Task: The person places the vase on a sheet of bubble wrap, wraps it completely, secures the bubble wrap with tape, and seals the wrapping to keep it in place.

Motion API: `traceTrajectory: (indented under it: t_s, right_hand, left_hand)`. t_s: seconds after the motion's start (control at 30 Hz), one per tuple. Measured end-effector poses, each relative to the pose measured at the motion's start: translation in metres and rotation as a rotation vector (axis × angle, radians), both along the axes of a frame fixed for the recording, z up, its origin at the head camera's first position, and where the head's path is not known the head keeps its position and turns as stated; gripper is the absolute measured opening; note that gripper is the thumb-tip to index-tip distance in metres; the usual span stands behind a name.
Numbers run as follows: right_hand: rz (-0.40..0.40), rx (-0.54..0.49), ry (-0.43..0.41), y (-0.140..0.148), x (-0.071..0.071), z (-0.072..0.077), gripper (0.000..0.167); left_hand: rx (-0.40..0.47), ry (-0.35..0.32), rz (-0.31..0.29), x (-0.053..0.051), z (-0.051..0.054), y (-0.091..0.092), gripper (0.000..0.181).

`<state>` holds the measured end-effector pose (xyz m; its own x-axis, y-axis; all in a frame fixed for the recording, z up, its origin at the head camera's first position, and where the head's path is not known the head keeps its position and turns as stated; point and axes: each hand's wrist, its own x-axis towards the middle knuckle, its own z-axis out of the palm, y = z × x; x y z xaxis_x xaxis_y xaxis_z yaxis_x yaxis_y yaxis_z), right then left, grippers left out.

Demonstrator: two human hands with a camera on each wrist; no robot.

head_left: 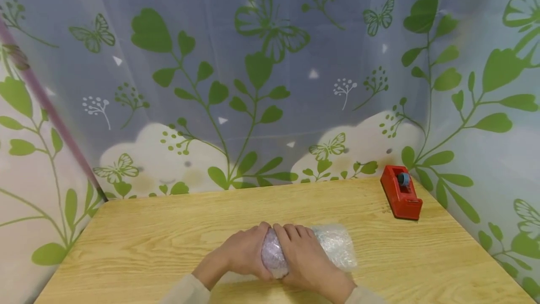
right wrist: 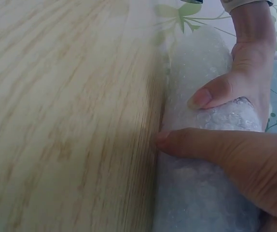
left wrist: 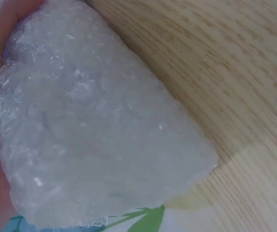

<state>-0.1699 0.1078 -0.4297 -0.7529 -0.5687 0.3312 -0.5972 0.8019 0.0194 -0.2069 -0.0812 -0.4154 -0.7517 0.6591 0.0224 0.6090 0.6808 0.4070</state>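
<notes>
A roll-shaped bundle in clear bubble wrap (head_left: 273,253) lies across the wooden table, purplish in the middle; its contents cannot be made out. My left hand (head_left: 246,251) grips it from the left, thumb on the near side and fingers over the far side. Close beside it, my right hand (head_left: 304,258) holds the same bundle from the right. Both thumbs press on the wrap in the right wrist view, the left thumb (right wrist: 202,98) a little apart from the right thumb (right wrist: 177,142). The wrap's pale, flattened end (left wrist: 109,145) fills much of the left wrist view.
A red tape dispenser (head_left: 401,196) with a small bluish roll stands at the table's back right. Behind the wooden table (head_left: 168,229) and at both sides hang curtains (head_left: 202,83) printed with green leaves and butterflies.
</notes>
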Motion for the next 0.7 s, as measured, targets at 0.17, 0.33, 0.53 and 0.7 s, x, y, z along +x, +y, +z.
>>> traceTrajectory:
  t_s: [0.17,0.33,0.53,0.7]
  right_hand:
    - [0.009,-0.003,-0.015,0.000,-0.003,0.001,0.098]
    - [0.031,0.031,-0.022,0.002,-0.008,0.007,0.094]
    - [0.035,0.075,-0.072,-0.001,-0.012,0.014,0.093]
    - [0.042,0.089,-0.130,-0.002,-0.017,0.017,0.091]
  left_hand:
    - [0.005,-0.021,0.003,-0.002,0.000,-0.001,0.081]
    - [-0.012,-0.012,0.035,0.000,0.000,0.002,0.084]
    - [-0.057,0.067,0.079,0.007,0.000,0.002,0.092]
    - [-0.136,0.228,0.116,0.012,-0.002,0.002,0.091]
